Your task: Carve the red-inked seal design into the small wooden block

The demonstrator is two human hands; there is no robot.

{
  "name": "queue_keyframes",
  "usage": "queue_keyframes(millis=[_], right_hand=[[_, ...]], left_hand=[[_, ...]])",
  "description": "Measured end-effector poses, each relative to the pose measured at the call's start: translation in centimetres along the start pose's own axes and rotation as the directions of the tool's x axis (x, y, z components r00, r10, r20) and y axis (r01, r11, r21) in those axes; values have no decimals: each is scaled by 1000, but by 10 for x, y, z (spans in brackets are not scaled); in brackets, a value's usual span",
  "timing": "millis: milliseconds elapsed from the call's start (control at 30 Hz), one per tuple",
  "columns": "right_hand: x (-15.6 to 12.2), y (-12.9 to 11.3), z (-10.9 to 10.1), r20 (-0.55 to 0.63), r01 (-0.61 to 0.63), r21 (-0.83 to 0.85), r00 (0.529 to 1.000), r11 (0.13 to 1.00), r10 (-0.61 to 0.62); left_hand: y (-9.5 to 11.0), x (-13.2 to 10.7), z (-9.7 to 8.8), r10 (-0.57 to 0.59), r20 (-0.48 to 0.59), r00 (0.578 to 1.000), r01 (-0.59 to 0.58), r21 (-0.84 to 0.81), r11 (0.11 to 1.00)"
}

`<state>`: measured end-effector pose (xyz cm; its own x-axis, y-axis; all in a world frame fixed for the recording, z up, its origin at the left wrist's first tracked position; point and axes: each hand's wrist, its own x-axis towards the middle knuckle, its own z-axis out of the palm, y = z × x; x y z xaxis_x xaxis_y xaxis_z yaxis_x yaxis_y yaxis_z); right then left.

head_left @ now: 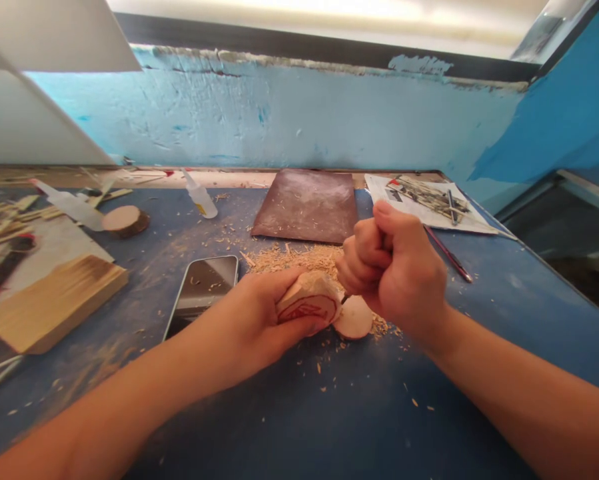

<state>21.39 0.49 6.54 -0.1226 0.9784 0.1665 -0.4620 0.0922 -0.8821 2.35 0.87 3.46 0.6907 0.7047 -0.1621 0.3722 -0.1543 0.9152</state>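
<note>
My left hand [249, 320] is wrapped round a round wood piece [309, 303] with red lines drawn on its face, tilted up near the middle of the blue table. My right hand [392, 267] is a closed fist just right of it, gripping a small tool whose dark tip [346, 299] barely shows at the wood's edge. A second pale wood disc [354, 319] lies flat on the table under my right hand. Wood shavings [299, 259] are piled behind both hands.
A phone [202, 290] lies left of my hands. A dark sanding sheet [306, 203] lies behind. Paper with tools [429, 200] and a red pencil [446, 253] are at the right. A wood block [54, 300], wood slice [125, 220], glue bottle [199, 195] and sticks sit left.
</note>
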Motion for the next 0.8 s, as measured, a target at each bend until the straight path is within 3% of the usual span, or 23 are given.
queue_keyframes(millis=[267, 400, 800], right_hand=[[0, 3, 2, -64, -32, 0, 997, 999, 32], [-3, 5, 4, -79, 47, -40, 996, 998, -50], [-5, 8, 4, -83, 58, -57, 995, 997, -62]], left_hand=[[-2, 1, 0, 3, -11, 1000, -3, 1, 1000], [-2, 1, 0, 13, -16, 1000, -13, -11, 1000], [-2, 2, 0, 38, -30, 999, -37, 35, 999]])
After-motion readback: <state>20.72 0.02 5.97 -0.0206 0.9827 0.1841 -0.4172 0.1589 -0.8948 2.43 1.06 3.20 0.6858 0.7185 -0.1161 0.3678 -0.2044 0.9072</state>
